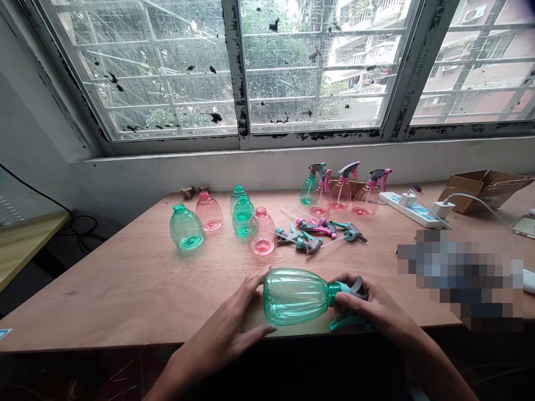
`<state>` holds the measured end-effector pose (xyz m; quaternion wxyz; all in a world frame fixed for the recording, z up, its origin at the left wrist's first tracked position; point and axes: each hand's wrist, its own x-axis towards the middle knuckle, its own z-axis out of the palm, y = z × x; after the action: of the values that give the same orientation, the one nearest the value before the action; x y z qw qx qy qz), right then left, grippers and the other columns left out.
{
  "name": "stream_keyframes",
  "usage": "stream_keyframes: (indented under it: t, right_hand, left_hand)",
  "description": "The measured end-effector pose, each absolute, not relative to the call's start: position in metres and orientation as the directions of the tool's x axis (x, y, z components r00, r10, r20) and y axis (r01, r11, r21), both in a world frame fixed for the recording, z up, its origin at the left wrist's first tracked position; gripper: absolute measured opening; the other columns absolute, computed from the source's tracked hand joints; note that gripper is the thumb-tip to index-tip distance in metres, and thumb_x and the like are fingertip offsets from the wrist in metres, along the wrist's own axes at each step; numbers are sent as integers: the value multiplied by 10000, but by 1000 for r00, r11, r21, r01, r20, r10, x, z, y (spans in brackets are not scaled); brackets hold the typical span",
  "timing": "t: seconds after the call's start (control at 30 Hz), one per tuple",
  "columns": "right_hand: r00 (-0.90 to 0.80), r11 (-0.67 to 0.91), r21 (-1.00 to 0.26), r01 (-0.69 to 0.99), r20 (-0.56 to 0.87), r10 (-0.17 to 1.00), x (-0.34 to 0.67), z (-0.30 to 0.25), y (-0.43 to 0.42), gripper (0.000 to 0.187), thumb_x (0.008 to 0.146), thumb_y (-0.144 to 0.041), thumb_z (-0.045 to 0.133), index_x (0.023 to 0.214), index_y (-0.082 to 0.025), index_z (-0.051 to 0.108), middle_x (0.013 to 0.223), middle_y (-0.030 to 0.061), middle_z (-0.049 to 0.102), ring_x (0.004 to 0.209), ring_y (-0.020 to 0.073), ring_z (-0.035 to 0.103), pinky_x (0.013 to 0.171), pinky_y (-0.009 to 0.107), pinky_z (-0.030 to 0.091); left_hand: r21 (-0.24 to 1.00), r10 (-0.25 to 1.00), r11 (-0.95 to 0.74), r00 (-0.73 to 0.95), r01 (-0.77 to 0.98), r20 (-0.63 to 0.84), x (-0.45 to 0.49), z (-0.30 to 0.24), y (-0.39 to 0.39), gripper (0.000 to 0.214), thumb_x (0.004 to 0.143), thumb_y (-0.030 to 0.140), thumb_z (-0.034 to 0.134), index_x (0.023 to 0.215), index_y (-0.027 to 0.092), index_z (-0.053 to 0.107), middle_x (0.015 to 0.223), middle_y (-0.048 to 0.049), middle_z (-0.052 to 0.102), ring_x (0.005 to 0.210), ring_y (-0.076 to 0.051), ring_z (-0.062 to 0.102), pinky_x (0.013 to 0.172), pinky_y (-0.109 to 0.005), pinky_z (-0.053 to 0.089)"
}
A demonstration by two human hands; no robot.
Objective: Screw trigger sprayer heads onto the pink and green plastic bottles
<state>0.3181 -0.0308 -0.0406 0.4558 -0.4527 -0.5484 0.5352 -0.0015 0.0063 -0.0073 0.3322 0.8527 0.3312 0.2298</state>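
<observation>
The right hand [378, 306] holds the gray and green spray top [358, 287] at the neck of a green bottle [295, 298]. The bottle is sideways between both hands, near the front edge of the table [125, 289]. The left hand [225, 326] curls by its bottom (I can't tell if it grips). Farther back, loose spray heads [309, 244] lie beside a pink bottle [262, 234]

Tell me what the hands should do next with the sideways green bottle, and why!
I'd probably close the left hand around the base of the green bottle. Its thumb and fingers are spread there, while the right hand grips the spray head at the neck. I can't tell if that's tight; steadying might help.
</observation>
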Motion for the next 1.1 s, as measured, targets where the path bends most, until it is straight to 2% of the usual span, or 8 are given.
stream_keyframes:
  t: [0.23, 0.47, 0.67, 0.83, 0.93, 1.1]
  right_hand:
    - [-176, 14, -1000, 8, 12, 984, 318, -42, -32, 369, 869, -472, 761, 1070, -172, 682, 742, 21, 746, 725, 205, 682, 683, 304, 557]
    - [-179, 2, -1000, -20, 5, 984, 318, -41, -30, 384, 856, -478, 774, 1065, -171, 677, 727, 15, 744, 707, 195, 677, 669, 291, 551]
    - [-174, -18, -999, -27, -13, 985, 317, -41, -31, 385, 851, -478, 778, 1064, -175, 672, 732, 19, 749, 715, 201, 682, 677, 300, 552]
    - [-181, -3, -1000, -18, 0, 984, 318, -41, -31, 395, 849, -489, 777, 1058, -169, 679, 732, 19, 742, 715, 195, 675, 678, 294, 552]
    - [-174, -5, -1000, -13, -3, 985, 317, -40, -31, 401, 848, -489, 779, 1065, -168, 675, 727, 15, 740, 708, 187, 668, 666, 282, 545]
    - [-170, -5, -1000, -10, -3, 985, 317, -40, -32, 411, 840, -494, 786, 1062, -166, 676, 725, 13, 735, 707, 186, 666, 665, 281, 543]
  left_hand:
    - [699, 727, -565, 665, 438, 171, -3, -10, 7, 868, 931, 254, 696, 1591, 405, 152, 1639, -22, 356, 1433, -279, 456, 1202, -437, 389]
    - [683, 732, -567, 663, 460, 161, -4, -10, 8, 848, 935, 298, 696, 1593, 403, 171, 1622, -32, 399, 1450, -300, 436, 1204, -472, 373]
    - [743, 748, -501, 653, 444, 115, -4, -13, 8, 943, 947, 349, 686, 1603, 401, 11, 1655, -64, 330, 1422, -289, 480, 1181, -462, 409]
    - [701, 745, -532, 656, 475, 121, -3, -10, 7, 813, 957, 345, 671, 1587, 394, 161, 1634, -41, 365, 1421, -296, 467, 1184, -457, 408]
    - [690, 742, -550, 654, 471, 145, -3, -9, 6, 825, 959, 339, 667, 1587, 421, 138, 1658, -13, 318, 1427, -291, 458, 1194, -451, 395]
    - [692, 739, -557, 654, 458, 161, -4, -11, 6, 840, 965, 299, 659, 1594, 418, 115, 1674, -19, 280, 1444, -292, 437, 1207, -451, 375]
